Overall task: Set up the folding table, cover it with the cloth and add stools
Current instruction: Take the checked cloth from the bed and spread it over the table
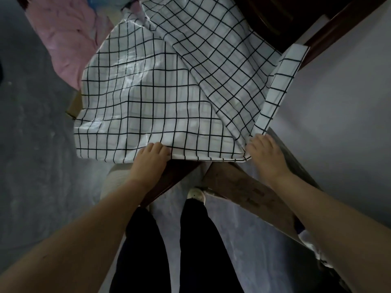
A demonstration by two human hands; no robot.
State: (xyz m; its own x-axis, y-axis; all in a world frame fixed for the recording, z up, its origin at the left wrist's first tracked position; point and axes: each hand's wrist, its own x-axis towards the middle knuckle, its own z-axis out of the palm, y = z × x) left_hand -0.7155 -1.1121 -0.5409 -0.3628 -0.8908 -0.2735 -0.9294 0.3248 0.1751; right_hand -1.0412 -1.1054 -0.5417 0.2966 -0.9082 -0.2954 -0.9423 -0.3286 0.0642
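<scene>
Now: cloth half-spread on table, near hem being handled

The cloth (148, 98), white with a black grid and glossy, is seen laid over the folding table (173, 178), covering most of the frame from 9 to 1 o'clock. It is not yet flat: a second layer is doubled over diagonally from 12 toward 4 o'clock, and a flap is stood up at 3 o'clock. Bare dark wood is exposed below the hem at 6 o'clock. Pink fabric (69, 39) is noted at 11 o'clock.

The hem at 6 o'clock is grasped by the left hand (151, 159), fingers curled over it. The right hand (265, 154) is placed at the folded corner near 4 o'clock; its fingertips are hidden by the fold, so the grip cannot be told.

Judged best: the left hem should be held as an anchor, the doubled layer drawn out toward 3 o'clock, then equal overhang checked. Slipping is likely on so slick a sheet. No stools can be identified.
</scene>
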